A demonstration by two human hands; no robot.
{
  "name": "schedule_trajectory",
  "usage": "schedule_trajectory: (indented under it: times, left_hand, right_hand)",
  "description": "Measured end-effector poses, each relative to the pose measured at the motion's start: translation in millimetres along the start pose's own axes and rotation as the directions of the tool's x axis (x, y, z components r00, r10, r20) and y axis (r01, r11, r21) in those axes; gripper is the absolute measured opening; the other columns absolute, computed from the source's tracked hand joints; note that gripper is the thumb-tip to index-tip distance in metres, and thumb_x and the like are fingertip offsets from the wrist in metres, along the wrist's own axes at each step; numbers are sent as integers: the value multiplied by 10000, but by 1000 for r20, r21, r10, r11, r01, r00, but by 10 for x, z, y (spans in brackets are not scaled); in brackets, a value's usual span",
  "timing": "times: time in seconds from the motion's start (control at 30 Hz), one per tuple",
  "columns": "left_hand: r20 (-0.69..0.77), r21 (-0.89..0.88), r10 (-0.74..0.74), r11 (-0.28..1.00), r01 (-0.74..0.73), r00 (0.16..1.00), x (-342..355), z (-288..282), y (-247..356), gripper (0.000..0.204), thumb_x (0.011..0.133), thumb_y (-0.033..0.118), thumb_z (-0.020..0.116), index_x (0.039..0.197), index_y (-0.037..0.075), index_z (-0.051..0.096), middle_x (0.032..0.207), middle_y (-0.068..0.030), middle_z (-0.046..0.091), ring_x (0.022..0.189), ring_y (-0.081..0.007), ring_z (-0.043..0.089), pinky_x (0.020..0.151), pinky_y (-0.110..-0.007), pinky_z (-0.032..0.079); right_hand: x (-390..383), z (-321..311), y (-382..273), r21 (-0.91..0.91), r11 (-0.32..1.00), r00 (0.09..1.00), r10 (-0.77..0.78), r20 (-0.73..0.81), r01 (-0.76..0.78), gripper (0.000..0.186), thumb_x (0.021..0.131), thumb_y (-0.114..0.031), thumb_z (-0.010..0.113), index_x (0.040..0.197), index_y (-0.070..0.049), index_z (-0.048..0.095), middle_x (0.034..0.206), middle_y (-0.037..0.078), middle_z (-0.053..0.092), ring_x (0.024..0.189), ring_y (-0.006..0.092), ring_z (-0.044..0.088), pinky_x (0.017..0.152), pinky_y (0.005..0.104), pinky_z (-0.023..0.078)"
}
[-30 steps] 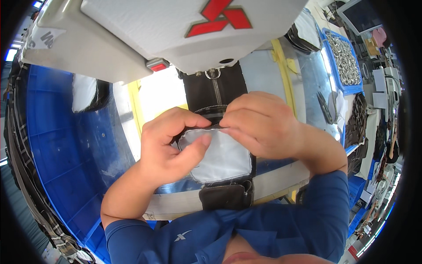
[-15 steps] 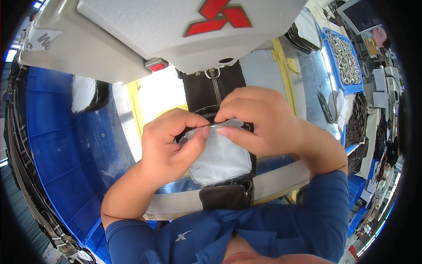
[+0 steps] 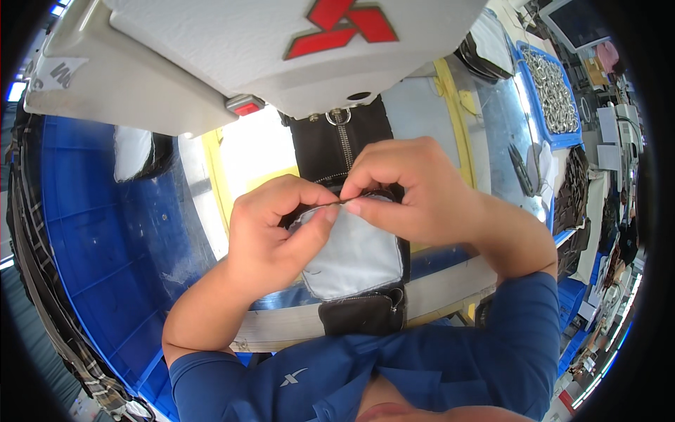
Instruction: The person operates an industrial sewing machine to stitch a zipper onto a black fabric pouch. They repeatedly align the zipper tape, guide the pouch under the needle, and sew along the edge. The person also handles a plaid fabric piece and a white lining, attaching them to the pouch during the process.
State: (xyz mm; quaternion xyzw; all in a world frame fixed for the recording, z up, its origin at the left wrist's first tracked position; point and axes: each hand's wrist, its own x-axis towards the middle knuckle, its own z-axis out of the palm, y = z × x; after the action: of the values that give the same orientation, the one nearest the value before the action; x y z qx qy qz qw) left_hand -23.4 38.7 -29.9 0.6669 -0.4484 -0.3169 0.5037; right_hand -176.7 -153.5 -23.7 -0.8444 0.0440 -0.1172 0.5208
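Observation:
A dark fabric bag piece [image 3: 320, 148] with a metal zipper and a ring lies under the sewing machine's head. Its pale grey lining panel [image 3: 355, 257] faces up in front of me. My left hand [image 3: 278, 228] pinches the top edge of that panel between thumb and forefinger. Close beside it, my right hand [image 3: 411, 190] pinches the same edge, the fingertips of both nearly touching. A dark zipped pouch section [image 3: 360, 313] hangs over the table's front edge below the lining. The machine's needle area is mostly hidden by its head.
The white sewing machine [image 3: 246, 42] overhangs the work from the top. A blue bin [image 3: 91, 246] stands at the left. At the right are a blue tray [image 3: 520, 60] full of metal rings or clasps and dark thread snips [image 3: 520, 169]. Stacked pieces [image 3: 485, 49] lie farther back.
Both hands keep their pinch on the lining edge. The right fingertips have shifted slightly left and down, and the edge between the hands now shows as a thin dark fold.

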Motion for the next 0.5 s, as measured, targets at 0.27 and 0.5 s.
schedule_trajectory:
  times: [0.27, 0.5]
  left_hand:
    - [14, -118, -119, 986, 120, 993, 1, 12, -47, 83, 950, 34, 780, 1021, -9, 774, 890, -38, 722, 781, -81, 615, 698, -259, 496]
    - [16, -161, -181, 970, 181, 983, -1, 22, -75, 91, 965, 51, 781, 1027, -16, 774, 901, -34, 727, 784, -71, 606, 692, -251, 487]
  right_hand:
    - [22, 7, -8, 77, 993, 996, 93, -2, -93, 117, 913, -132, 774, 940, -18, 766, 796, 101, 719, 679, 243, 676, 608, 373, 515]
    - [20, -10, 8, -12, 992, 991, 123, 49, -123, 74, 949, -95, 762, 936, -23, 772, 821, 73, 707, 690, 182, 650, 612, 337, 495]
